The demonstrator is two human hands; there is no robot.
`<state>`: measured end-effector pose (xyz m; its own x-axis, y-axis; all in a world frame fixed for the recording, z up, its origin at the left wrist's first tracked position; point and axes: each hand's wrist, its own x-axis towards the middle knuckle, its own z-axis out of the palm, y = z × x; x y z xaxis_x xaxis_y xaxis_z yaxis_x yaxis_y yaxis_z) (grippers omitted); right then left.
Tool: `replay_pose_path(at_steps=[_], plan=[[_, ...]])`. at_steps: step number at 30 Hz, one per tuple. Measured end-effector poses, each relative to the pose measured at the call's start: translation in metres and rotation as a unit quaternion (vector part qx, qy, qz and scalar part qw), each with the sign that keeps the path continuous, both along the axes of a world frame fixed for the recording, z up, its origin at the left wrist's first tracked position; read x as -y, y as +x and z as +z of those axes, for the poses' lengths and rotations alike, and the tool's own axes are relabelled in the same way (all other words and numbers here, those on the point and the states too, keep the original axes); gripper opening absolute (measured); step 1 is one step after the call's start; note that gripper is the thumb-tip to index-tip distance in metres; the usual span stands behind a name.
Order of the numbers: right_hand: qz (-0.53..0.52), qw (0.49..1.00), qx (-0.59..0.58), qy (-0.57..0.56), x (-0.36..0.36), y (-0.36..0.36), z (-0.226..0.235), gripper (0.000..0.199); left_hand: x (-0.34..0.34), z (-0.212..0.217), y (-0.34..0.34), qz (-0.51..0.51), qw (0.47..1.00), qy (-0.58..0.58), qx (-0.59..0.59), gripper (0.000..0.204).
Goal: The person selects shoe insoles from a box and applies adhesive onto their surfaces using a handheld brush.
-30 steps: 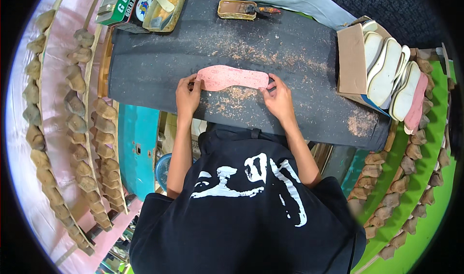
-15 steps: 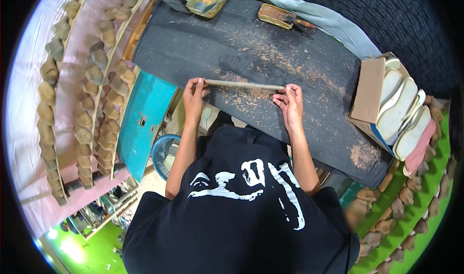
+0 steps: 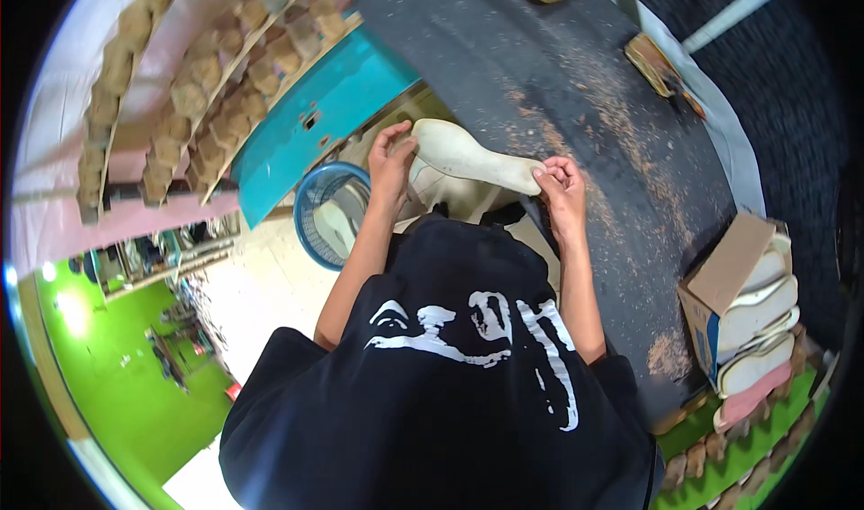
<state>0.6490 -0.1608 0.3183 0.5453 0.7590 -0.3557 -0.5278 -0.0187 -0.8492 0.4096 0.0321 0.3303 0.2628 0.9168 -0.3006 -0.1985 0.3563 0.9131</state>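
Between my hands, a pale off-white shoe insole (image 3: 472, 157) is stretched out lengthwise with its broad face showing. My left hand (image 3: 391, 168) grips its wider end at the edge, fingers curled. At the narrower end, the thumb and fingers of my right hand (image 3: 564, 193) pinch the insole. It is held in the air by the near edge of the dark-covered workbench (image 3: 648, 240). Below and left of my left hand stands a blue basket (image 3: 307, 226) with similar pale pieces inside.
Brown shavings (image 3: 621, 141) are scattered over the bench. An open cardboard box (image 3: 731, 262) stuffed with insoles sits at the right. A small yellowish tray (image 3: 650, 60) lies at the far edge. Racks of brown shoe lasts (image 3: 202, 78) and a teal panel (image 3: 328, 109) are at left.
The insole has tilted from edge-on to showing its broad face, and its right end now hangs lower. My view has turned toward the left, bringing more of the floor and basket in.
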Motion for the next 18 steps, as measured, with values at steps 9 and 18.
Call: replay_pose_path(at_steps=[9,18], plan=[[0.100,0.991,0.050,-0.076,-0.029,-0.074,0.005,0.024,0.027,-0.022,-0.098,0.129,0.988,-0.083,0.015,0.053],[0.121,0.978,0.160,-0.062,-0.040,-0.198,-0.018,0.024,0.057,-0.056,-0.241,0.121,0.976,-0.168,0.059,0.051]])
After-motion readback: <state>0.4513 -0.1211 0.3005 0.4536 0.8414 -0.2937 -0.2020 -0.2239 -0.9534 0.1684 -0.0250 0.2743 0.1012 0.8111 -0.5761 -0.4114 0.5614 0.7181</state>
